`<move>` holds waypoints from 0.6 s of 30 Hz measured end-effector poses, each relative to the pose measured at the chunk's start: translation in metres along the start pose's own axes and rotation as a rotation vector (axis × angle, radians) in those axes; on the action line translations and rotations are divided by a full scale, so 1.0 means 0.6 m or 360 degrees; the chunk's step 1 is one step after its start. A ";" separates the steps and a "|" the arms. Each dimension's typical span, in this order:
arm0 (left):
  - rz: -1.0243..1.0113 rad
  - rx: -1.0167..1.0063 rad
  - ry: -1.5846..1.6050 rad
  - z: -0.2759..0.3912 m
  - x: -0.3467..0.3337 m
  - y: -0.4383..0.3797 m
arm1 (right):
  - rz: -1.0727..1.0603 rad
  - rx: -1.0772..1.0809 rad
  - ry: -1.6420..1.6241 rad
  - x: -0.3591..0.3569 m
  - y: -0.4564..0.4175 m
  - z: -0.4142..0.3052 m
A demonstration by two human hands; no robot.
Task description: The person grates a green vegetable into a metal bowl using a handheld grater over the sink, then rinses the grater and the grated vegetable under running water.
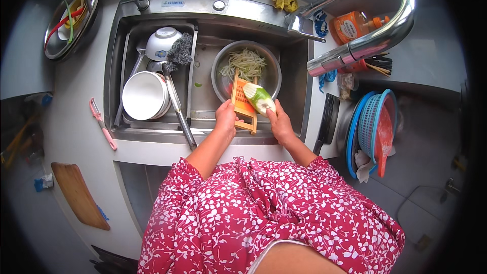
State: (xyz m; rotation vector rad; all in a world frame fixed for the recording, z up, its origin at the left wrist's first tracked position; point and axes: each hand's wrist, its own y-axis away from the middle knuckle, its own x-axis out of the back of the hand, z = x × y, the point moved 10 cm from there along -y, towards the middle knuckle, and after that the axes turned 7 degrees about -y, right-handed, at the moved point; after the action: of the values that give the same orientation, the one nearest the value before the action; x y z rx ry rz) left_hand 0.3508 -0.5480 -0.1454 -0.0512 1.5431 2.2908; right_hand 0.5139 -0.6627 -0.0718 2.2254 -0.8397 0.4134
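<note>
My left hand grips the lower left side of a wooden-framed grater with an orange grating plate. The grater slants over the near rim of a steel bowl. Held by its near end in my right hand, a green and white radish-like vegetable lies against the grating plate. Its far end is cut down to pale flesh. Inside the bowl is a heap of pale green shreds. The grater's underside is hidden.
The bowl stands in the sink's right basin. At left a rack holds white bowls, a ladle and steel wool. The chrome faucet arches over the right side. A pink peeler and a black-handled knife flank the sink.
</note>
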 end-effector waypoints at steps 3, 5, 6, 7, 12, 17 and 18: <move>0.0004 0.0004 0.0031 -0.005 -0.002 -0.005 | -0.0057 0.0098 0.0151 0.008 0.040 -0.060; 0.0058 0.0012 0.0042 -0.015 0.005 -0.016 | -0.0140 0.0146 0.0197 0.022 0.062 -0.070; 0.0048 0.0010 0.0037 -0.019 0.003 -0.020 | -0.0235 0.0120 0.0204 0.027 0.078 -0.084; 0.0041 0.0003 0.0032 -0.020 0.001 -0.022 | -0.0332 0.0096 0.0209 0.034 0.095 -0.104; 0.0066 0.0038 0.0028 -0.009 -0.002 -0.004 | -0.0304 0.0244 0.0381 0.002 0.029 -0.114; 0.0027 0.0026 0.0024 -0.011 -0.020 0.000 | -0.0091 0.0030 0.0164 -0.033 -0.137 -0.036; 0.0060 0.0034 0.0061 -0.008 -0.013 0.003 | -0.0156 0.0105 0.0252 -0.036 -0.121 -0.046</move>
State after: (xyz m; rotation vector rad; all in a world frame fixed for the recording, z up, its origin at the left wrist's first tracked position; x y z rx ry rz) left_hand 0.3566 -0.5554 -0.1440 -0.0612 1.6005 2.3148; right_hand 0.5459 -0.5945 -0.1002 2.2496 -0.6392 0.5693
